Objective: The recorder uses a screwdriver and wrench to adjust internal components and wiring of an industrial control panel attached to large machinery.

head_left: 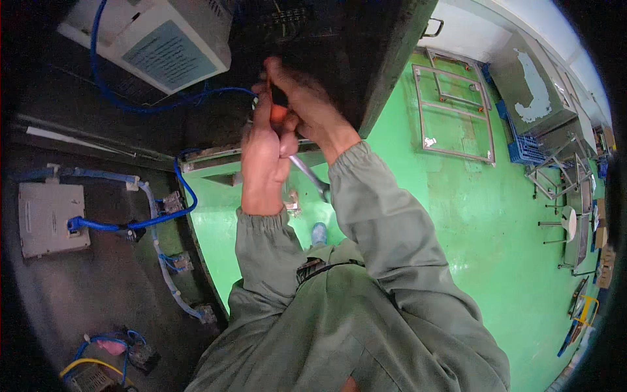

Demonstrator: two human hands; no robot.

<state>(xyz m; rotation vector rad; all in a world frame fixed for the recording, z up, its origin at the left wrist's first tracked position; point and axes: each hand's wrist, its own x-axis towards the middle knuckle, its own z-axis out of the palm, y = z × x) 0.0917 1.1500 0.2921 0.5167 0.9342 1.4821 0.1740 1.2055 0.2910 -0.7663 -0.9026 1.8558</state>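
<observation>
My left hand (262,147) is closed, raised in front of the dark cabinet interior. A metal wrench (307,172) sticks out below its fingers, its jaw end pointing down toward my right sleeve. Close beside it, my right hand (310,104) curls around an orange piece (279,114) between the two hands; its kind is mostly hidden by the fingers. The fingertips are slightly blurred. A blue cable (160,108) loops from the upper left and ends at my left fingers; whether they grip it I cannot tell.
A pale boxed device (166,52) with a printed label hangs at the upper left. The open cabinet door (117,281) carries a grey panel unit (53,219) and bundled cables. A cabinet side edge (395,65) stands right of my hands. Metal frames (455,108) lie on the green floor (470,228).
</observation>
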